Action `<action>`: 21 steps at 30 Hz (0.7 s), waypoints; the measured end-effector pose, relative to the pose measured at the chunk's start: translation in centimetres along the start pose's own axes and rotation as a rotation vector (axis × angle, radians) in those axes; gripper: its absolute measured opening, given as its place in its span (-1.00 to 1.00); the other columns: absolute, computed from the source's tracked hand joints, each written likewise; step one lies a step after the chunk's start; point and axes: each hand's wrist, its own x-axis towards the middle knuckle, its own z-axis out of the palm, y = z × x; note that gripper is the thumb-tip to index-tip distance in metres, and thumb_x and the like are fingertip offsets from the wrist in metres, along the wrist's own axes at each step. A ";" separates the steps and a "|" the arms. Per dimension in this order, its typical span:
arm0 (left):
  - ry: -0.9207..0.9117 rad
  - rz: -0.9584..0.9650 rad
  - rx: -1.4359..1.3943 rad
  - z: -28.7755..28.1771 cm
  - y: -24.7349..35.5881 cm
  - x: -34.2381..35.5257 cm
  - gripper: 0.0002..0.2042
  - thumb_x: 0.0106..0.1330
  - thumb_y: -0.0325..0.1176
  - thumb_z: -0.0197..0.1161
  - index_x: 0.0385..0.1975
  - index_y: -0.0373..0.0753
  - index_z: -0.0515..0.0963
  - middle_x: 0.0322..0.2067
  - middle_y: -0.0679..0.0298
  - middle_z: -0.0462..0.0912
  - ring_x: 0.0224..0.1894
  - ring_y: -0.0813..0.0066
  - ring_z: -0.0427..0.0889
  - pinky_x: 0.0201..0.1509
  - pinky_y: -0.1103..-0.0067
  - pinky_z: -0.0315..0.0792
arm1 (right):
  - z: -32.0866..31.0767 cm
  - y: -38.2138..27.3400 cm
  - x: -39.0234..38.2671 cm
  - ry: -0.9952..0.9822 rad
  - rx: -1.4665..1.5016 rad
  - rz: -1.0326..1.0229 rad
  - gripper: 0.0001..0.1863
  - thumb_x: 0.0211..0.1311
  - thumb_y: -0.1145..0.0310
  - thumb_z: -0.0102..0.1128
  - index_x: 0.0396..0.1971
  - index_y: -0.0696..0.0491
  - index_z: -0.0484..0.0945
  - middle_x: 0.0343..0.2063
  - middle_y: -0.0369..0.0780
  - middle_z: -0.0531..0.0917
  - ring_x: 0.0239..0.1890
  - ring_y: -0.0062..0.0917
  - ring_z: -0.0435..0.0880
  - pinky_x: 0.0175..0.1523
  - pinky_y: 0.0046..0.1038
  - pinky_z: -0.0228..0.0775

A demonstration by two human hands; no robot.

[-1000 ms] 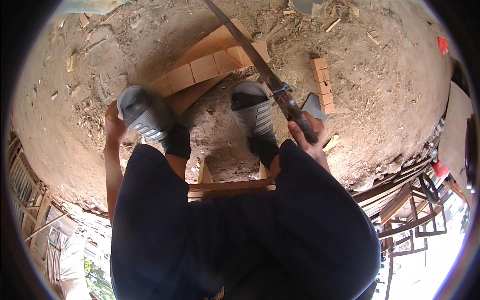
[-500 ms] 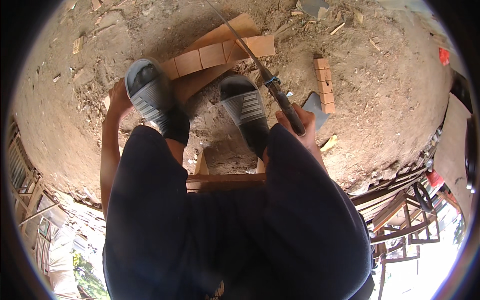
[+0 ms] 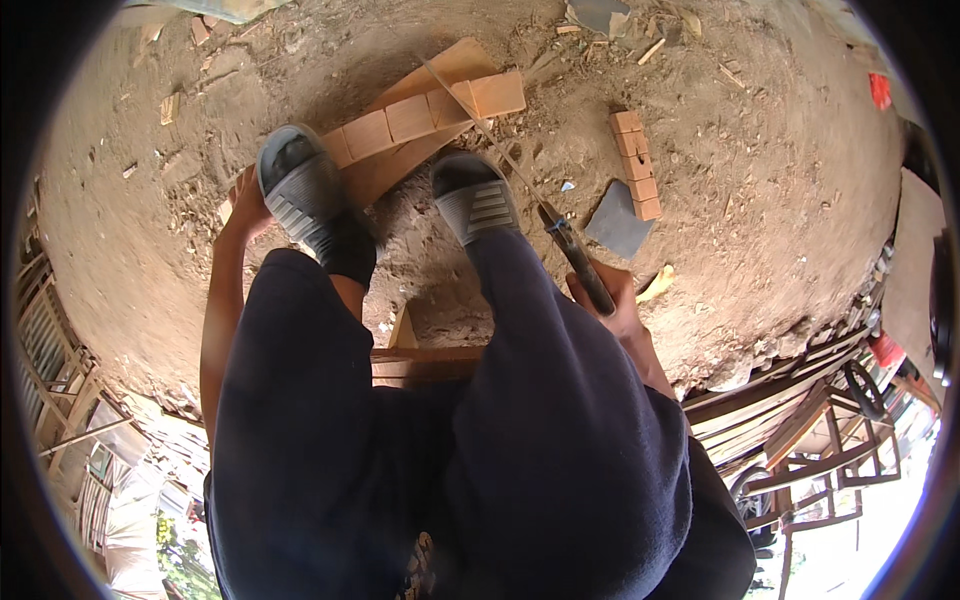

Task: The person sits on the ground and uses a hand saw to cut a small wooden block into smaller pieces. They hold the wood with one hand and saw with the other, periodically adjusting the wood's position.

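My right hand (image 3: 618,296) is wrapped round the dark handle of a handsaw (image 3: 567,243). Its thin blade slants up and left, crossing the far part of a wooden bar (image 3: 408,118) marked by several crosswise lines or cuts. Under the bar lies a flat board (image 3: 440,72), set at an angle. My left foot, in a grey slide sandal (image 3: 309,195), presses on the bar's near part. Just left of that sandal, my left hand (image 3: 250,205) grips the bar's near end; some of its fingers are hidden. My right sandal (image 3: 478,205) stands beside the board.
A row of small wooden blocks (image 3: 636,165) lies on the dirt to the right, touching a grey flat sheet (image 3: 618,222). Beneath me is a wooden seat edge (image 3: 420,366). Wood scraps are scattered about, and wooden frames (image 3: 825,455) stand at the lower right.
My right hand has drawn the saw back toward me and down, its blade still across the bar. My right knee has swung inward. The left hand keeps its grip.
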 end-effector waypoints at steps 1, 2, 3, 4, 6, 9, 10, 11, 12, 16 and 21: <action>-0.007 -0.005 -0.003 -0.1 0.4 -0.2 -0.17 0.06 -0.06 0.47 0.35 -0.04 0.21 0.26 0.15 0.32 0.35 0.01 0.23 0.38 0.01 0.04 | -0.3 0.1 0.3 -0.003 -0.009 -0.013 -0.86 0.24 0.45 0.24 -0.30 0.23 0.61 -0.60 -0.09 0.61 -0.61 -0.46 0.59 -0.46 -0.42 0.38; -0.006 -0.011 0.008 -0.6 0.7 -0.3 -0.18 0.06 -0.06 0.47 0.35 -0.04 0.21 0.26 0.14 0.32 0.36 0.01 0.22 0.38 0.01 0.04 | -0.6 -0.2 0.9 -0.003 -0.009 -0.035 -0.86 0.24 0.45 0.24 -0.31 0.22 0.61 -0.61 -0.10 0.60 -0.61 -0.46 0.59 -0.46 -0.42 0.38; -0.007 -0.022 0.019 -1.2 0.8 -0.6 -0.18 0.07 -0.07 0.47 0.35 -0.04 0.22 0.26 0.14 0.32 0.36 0.01 0.22 0.38 0.00 0.04 | -0.8 -0.5 1.5 0.003 0.026 -0.048 -0.81 0.29 0.43 0.21 -0.50 0.18 0.50 -0.72 -0.33 0.40 -0.61 -0.73 0.26 -0.54 -0.47 0.10; -0.006 -0.040 0.027 -1.7 0.9 -1.2 -0.19 0.07 -0.08 0.47 0.34 -0.04 0.22 0.26 0.14 0.32 0.37 0.02 0.21 0.38 0.00 0.04 | -1.1 -0.4 1.8 -0.019 0.034 -0.056 -0.81 0.29 0.43 0.21 -0.49 0.19 0.51 -0.72 -0.33 0.41 -0.61 -0.73 0.27 -0.53 -0.48 0.11; -0.015 -0.050 0.032 -2.3 1.4 -1.4 -0.20 0.07 -0.09 0.47 0.34 -0.05 0.22 0.27 0.13 0.32 0.38 0.02 0.21 0.38 -0.01 0.03 | -1.8 -0.2 2.0 -0.055 0.043 -0.053 -0.82 0.30 0.42 0.21 -0.47 0.19 0.52 -0.72 -0.32 0.41 -0.61 -0.74 0.28 -0.52 -0.48 0.13; -0.027 -0.066 0.024 -2.5 2.8 -1.2 -0.21 0.08 -0.12 0.47 0.33 -0.05 0.23 0.27 0.12 0.32 0.39 0.03 0.19 0.38 -0.02 0.03 | -2.0 0.5 1.6 -0.057 -0.003 -0.062 -0.83 0.30 0.42 0.22 -0.46 0.17 0.53 -0.72 -0.34 0.41 -0.61 -0.74 0.28 -0.52 -0.48 0.15; -0.029 -0.062 0.014 -2.5 3.3 -1.0 -0.22 0.08 -0.12 0.47 0.32 -0.05 0.23 0.27 0.12 0.32 0.40 0.03 0.19 0.38 -0.02 0.03 | -2.2 0.8 1.4 -0.055 -0.010 -0.066 -0.83 0.30 0.42 0.22 -0.46 0.17 0.53 -0.72 -0.34 0.42 -0.62 -0.74 0.28 -0.52 -0.48 0.15; -0.026 -0.091 0.018 -3.0 3.4 -2.0 -0.22 0.09 -0.13 0.47 0.32 -0.05 0.24 0.27 0.12 0.32 0.40 0.04 0.18 0.38 -0.03 0.03 | -2.3 0.9 1.6 -0.072 0.001 -0.058 -0.83 0.30 0.40 0.22 -0.43 0.17 0.54 -0.71 -0.34 0.42 -0.60 -0.74 0.29 -0.50 -0.48 0.16; -0.034 -0.101 0.013 -3.1 4.0 -2.3 -0.23 0.09 -0.14 0.47 0.32 -0.06 0.24 0.28 0.12 0.32 0.41 0.04 0.18 0.38 -0.03 0.02 | -2.7 1.0 1.4 -0.084 0.003 -0.035 -0.83 0.30 0.38 0.22 -0.41 0.18 0.54 -0.71 -0.34 0.43 -0.59 -0.74 0.30 -0.49 -0.48 0.17; -0.079 -0.130 -0.018 -1.8 3.0 -1.7 -0.24 0.10 -0.15 0.48 0.30 -0.04 0.23 0.29 0.13 0.29 0.43 0.05 0.14 0.38 -0.10 -0.04 | -2.8 -0.3 1.6 -0.057 0.065 0.086 -0.85 0.23 0.38 0.25 -0.34 0.17 0.60 -0.62 -0.12 0.60 -0.61 -0.51 0.54 -0.44 -0.38 0.37; -0.104 -0.112 -0.077 0.0 -3.4 0.2 -0.24 0.10 -0.12 0.50 0.28 0.04 0.20 0.32 0.21 0.21 0.47 0.03 0.04 0.38 -0.29 -0.26 | -0.9 -1.3 2.3 -0.061 0.292 0.142 -0.85 0.24 0.41 0.21 -0.40 0.21 0.58 -0.57 -0.19 0.62 -0.55 -0.63 0.50 -0.43 -0.45 0.33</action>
